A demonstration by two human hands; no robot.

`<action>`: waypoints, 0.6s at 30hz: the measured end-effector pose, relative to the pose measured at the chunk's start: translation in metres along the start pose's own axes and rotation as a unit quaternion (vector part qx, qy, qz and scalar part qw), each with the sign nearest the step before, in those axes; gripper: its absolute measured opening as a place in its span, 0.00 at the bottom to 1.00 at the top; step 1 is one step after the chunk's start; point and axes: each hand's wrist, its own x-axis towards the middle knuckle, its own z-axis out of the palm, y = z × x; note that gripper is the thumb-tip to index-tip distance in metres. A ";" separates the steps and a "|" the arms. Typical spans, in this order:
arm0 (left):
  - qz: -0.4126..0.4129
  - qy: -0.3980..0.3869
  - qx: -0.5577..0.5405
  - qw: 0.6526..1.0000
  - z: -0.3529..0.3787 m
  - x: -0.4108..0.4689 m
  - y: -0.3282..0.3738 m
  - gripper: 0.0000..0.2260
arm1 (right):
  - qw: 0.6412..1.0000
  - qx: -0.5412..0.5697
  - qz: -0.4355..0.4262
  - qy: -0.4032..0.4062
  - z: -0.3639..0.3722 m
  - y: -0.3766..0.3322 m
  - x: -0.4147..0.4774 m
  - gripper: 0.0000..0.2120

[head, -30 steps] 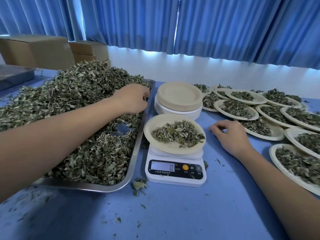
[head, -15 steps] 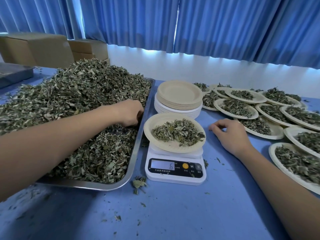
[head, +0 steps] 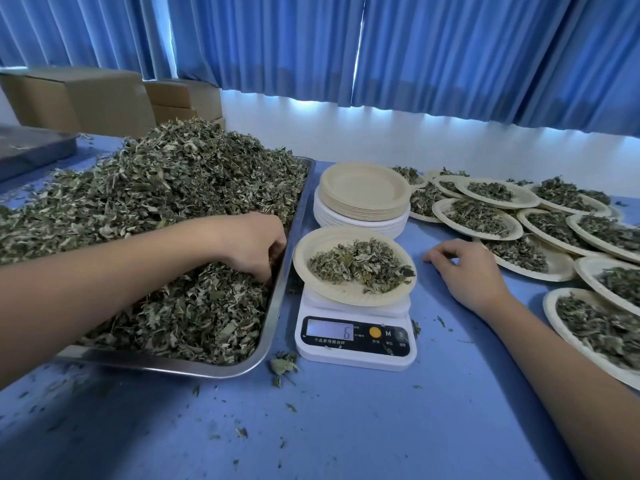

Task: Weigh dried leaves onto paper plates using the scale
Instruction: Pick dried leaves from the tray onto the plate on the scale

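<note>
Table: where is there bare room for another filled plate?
The near strip of the blue table, in front of the scale and tray, holds only leaf crumbs. Crowded: overlapping filled plates at right, the tray at left, the plate stack behind the scale.

Leaf-heaped paper plate atop white scale, beside leaf-filled tray

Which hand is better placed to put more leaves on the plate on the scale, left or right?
Left, probably. The left hand is down in the tray beside the scale, fingers curled into the leaves. The right hand rests on the table, holding nothing, across the scale from the tray.
</note>
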 end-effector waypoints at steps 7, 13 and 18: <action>0.000 0.060 -0.013 0.998 -0.003 -0.003 0.002 0.05 | 1.000 0.000 0.004 -0.002 -0.001 0.001 -0.001 0.10; 0.022 0.138 -0.061 0.988 -0.016 -0.008 0.003 0.05 | 1.000 0.004 0.006 -0.001 0.000 0.002 0.000 0.10; 0.033 0.201 -0.077 0.976 -0.029 -0.008 0.000 0.05 | 1.000 0.006 0.009 -0.002 0.000 0.003 0.001 0.10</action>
